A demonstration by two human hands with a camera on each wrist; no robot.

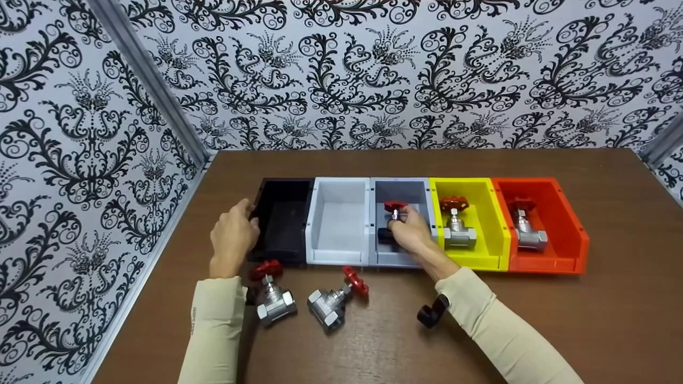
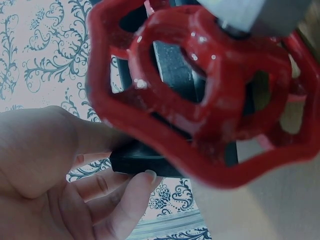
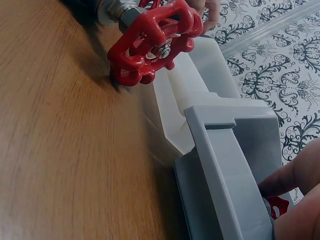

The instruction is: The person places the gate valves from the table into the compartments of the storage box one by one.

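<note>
My right hand (image 1: 413, 230) reaches into the grey bin (image 1: 395, 260) and holds a valve (image 1: 395, 214) with a red handwheel by its body. Its fingers hide much of that valve. At the left end of the row, my left hand (image 1: 233, 234) grips the side of the black bin (image 1: 283, 256); in the left wrist view the bin's corner (image 2: 145, 161) lies between thumb and fingers. Two more red-wheeled valves lie on the table in front, one valve (image 1: 275, 300) close to the left sleeve and another valve (image 1: 329, 305) tilted to its right.
A white bin (image 1: 340, 256) stands between the black and grey ones. To the right, a yellow bin (image 1: 475, 262) and a red-orange bin (image 1: 568, 250) each hold a valve. Patterned walls (image 1: 373, 80) enclose the brown table (image 1: 373, 352) at back and left.
</note>
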